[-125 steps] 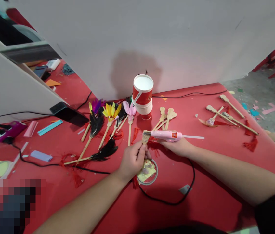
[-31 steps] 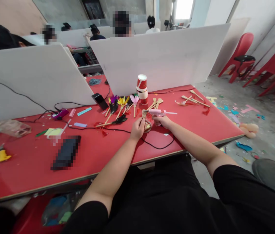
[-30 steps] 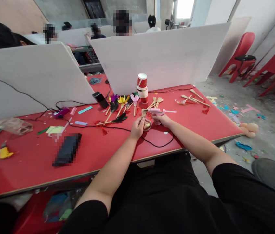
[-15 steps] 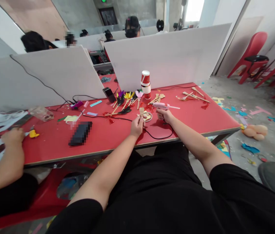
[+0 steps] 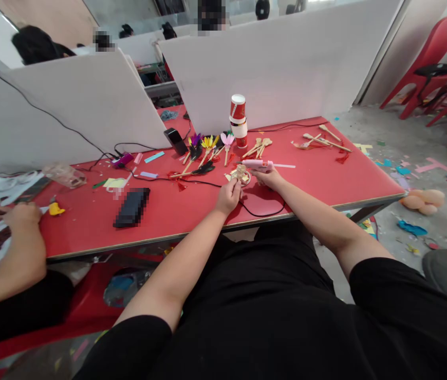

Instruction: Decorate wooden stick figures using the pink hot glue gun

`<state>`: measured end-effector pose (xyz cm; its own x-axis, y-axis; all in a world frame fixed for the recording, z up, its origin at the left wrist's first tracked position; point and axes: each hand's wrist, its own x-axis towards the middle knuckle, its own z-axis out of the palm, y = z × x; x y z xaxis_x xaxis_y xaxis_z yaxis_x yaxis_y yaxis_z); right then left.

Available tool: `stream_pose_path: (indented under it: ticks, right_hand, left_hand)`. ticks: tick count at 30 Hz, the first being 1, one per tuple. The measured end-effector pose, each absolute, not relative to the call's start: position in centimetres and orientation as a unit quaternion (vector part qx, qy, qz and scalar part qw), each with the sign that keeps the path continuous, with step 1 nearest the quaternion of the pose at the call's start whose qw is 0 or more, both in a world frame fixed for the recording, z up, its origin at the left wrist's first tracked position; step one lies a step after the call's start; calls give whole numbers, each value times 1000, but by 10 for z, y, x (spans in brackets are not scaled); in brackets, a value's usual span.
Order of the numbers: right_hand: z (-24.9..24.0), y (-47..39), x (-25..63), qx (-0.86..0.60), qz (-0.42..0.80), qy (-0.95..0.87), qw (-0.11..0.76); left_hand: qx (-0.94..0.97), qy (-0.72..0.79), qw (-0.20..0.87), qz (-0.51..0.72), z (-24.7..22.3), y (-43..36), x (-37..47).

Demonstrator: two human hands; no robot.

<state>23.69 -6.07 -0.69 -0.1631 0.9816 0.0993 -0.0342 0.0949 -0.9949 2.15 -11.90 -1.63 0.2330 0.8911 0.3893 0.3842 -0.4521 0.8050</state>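
Note:
In my right hand (image 5: pixel 270 179) is a pink hot glue gun (image 5: pixel 258 165), its nozzle pointing left and a pale glue stick (image 5: pixel 285 166) jutting from its rear. My left hand (image 5: pixel 229 197) pinches a small light wooden piece with a wide, spoon-like head (image 5: pixel 241 171); my fingers hide its lower part. The nozzle is at or very close to that head; whether they touch I cannot tell. Under it lies a round dish or ring (image 5: pixel 247 180) with pale yellow scraps. Beyond my hands are a pink flower (image 5: pixel 227 140) and a yellow flower (image 5: pixel 209 142) on wooden sticks.
Several wooden spoon-like sticks (image 5: pixel 262 143) lie near stacked paper cups (image 5: pixel 238 112); more sticks (image 5: pixel 326 140) are at the right. A phone (image 5: pixel 132 207) and a black cord (image 5: pixel 261 215) lie on the red table (image 5: pixel 89 227). A co-worker's hand (image 5: pixel 23 215) is at left. White partitions (image 5: pixel 279 74) stand behind.
My right hand has brought the glue gun left, so its nozzle is now at the wooden head in my left hand. The camera view has tilted down slightly.

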Motion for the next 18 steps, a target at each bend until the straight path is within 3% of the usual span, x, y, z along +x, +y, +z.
stream_pose_path:
  ticks: [12,18]
  right_hand:
    - [-8,-57,246,-411,473,-546,556]
    - [-11,-58,251,-426,444,-582,532]
  left_hand:
    - [747,448,261,415,-16,-119,22]
    - [731,462,267,425,-16,-119,23]
